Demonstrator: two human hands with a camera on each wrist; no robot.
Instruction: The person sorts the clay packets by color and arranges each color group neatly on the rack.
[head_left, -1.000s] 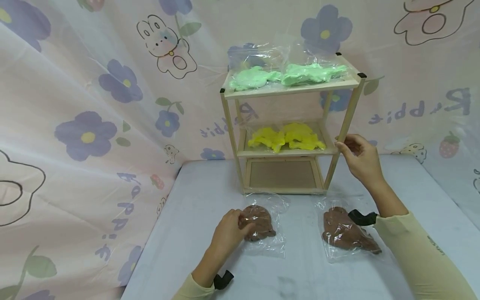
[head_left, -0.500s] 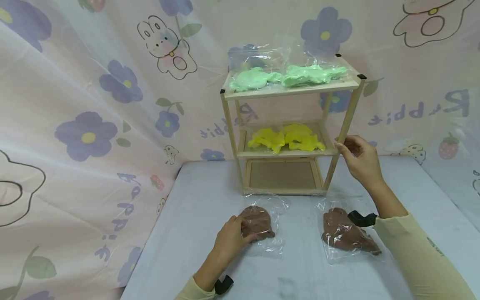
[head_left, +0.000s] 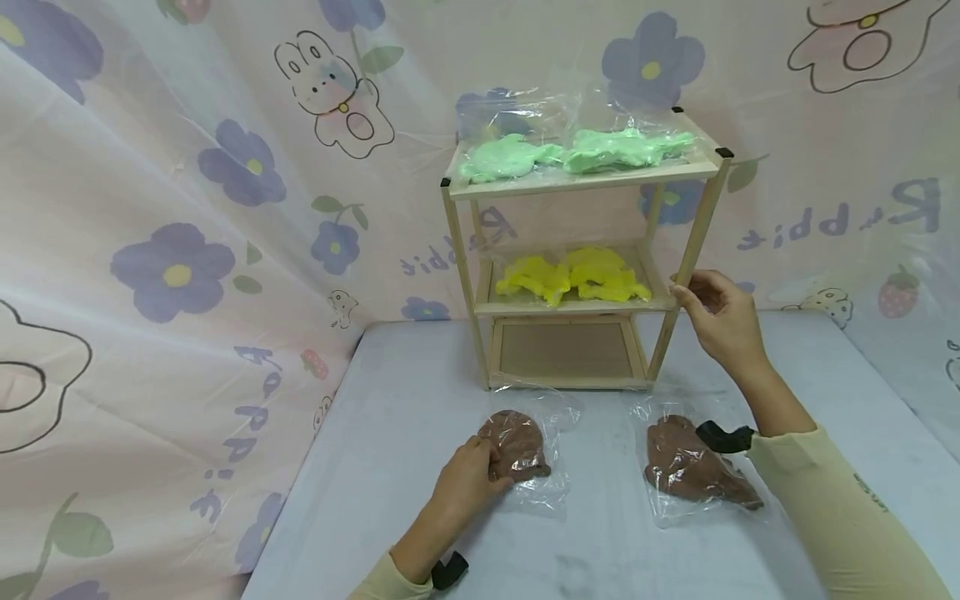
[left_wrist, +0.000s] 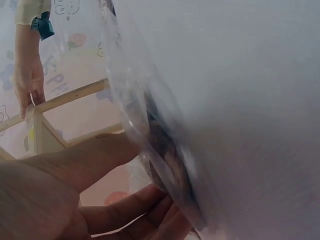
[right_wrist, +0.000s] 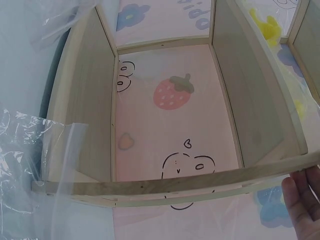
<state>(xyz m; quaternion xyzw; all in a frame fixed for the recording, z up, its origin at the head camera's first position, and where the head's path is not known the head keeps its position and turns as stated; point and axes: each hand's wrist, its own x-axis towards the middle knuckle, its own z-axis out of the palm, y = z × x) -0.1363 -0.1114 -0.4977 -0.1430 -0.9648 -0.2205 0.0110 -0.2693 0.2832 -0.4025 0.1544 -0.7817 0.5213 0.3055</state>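
My left hand [head_left: 463, 485] pinches the left edge of a clear plastic bag of brown clay-like stuff [head_left: 522, 446] on the table. In the left wrist view, the thumb and fingers close on the clear film with a dark brown lump [left_wrist: 167, 155] inside. My right hand [head_left: 723, 321] grips the right front post of a small wooden shelf [head_left: 573, 308] at the middle tier, thumb in front. A second bag of brown clay-like stuff [head_left: 690, 462] lies below my right forearm, apart from both hands.
Two bags of light green stuff [head_left: 622, 150] lie on the top tier. Yellow lumps [head_left: 600, 273] in clear film are on the middle tier. The bottom tier [head_left: 562, 350] is a framed board near the table. A printed cloth [head_left: 225, 333] hangs behind.
My left hand has shifted slightly down and to the right along the edge of the brown bag, fingers drawing in. The right hand has not visibly moved.
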